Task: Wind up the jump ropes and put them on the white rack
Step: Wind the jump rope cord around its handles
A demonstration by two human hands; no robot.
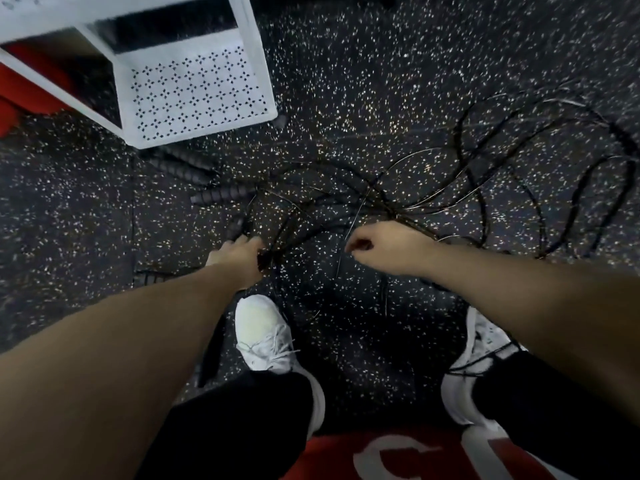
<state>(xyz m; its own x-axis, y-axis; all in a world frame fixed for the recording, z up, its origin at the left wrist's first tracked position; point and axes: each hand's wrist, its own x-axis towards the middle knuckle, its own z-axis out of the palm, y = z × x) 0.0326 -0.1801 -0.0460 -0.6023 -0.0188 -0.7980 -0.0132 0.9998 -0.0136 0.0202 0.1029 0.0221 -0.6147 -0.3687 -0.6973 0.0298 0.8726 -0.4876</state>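
The left hand (239, 252) reaches down and grips a bunch of black cords where they gather near the floor. The right hand (377, 249) has its fingers curled and seems to pinch one thin cord, though blur makes this uncertain. Beyond the hands, the jump ropes (398, 199) lie tangled on the speckled rubber floor (363, 81), with ribbed black handles (221, 195) to the left. Farther, the white rack (194, 95) stands at the upper left.

Black speckled rubber floor (346, 81) throughout; two white sneakers (266, 337) at six o'clock, black trousers (242, 420) above red lettered shirt (398, 455).
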